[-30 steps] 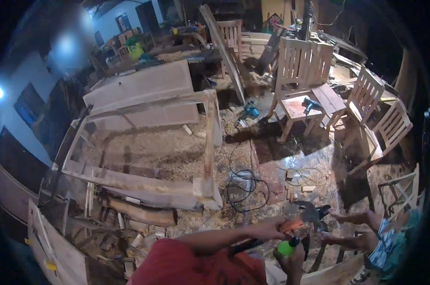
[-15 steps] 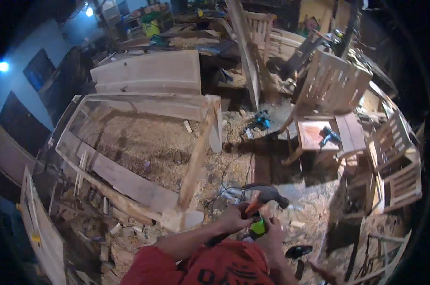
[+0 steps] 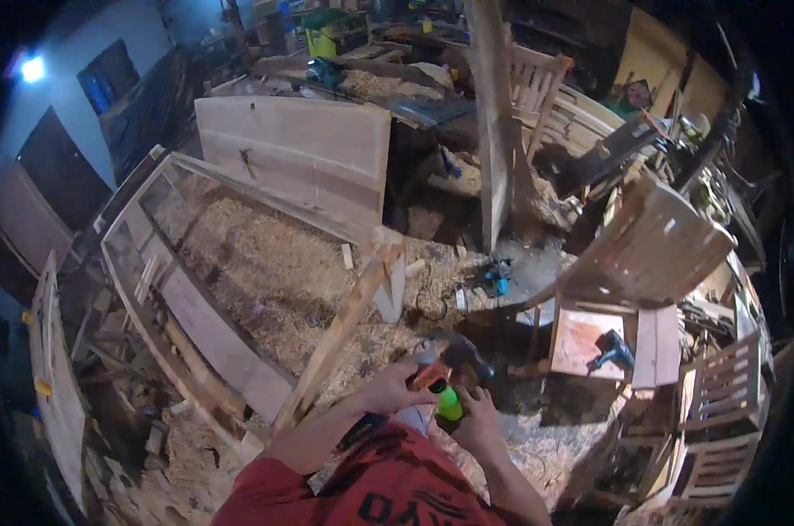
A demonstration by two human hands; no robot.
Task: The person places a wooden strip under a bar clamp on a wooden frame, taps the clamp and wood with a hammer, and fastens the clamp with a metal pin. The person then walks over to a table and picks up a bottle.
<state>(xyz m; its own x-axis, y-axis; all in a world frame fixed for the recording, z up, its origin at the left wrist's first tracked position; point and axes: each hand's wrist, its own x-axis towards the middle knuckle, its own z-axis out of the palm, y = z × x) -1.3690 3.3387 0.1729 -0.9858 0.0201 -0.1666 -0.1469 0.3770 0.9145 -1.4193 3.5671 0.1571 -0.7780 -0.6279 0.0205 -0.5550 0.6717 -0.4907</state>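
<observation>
A claw hammer [image 3: 463, 354] with a dark head and an orange part by the grip is held close to my body. My left hand [image 3: 395, 391] is closed round its orange part. Just below the hammer, my right hand [image 3: 479, 421] grips a lime-green thing [image 3: 448, 403] with dark parts. Fingers cover much of it, so its kind is unclear. Both hands are close together, in front of my red shirt [image 3: 388, 478].
A long wooden frame [image 3: 331, 351] stands to the left over wood shavings [image 3: 265, 254], with a pale panel [image 3: 300, 158] behind it. A post [image 3: 493, 131] rises ahead. At right, a cordless drill [image 3: 611, 352] lies on a wooden chair [image 3: 576, 342]; a teal power tool [image 3: 498, 275] sits on the floor.
My view has shifted, so the frame and chair sit differently. Both hands have moved slightly left and up in the picture, with the hammer and the lime-green thing still in them.
</observation>
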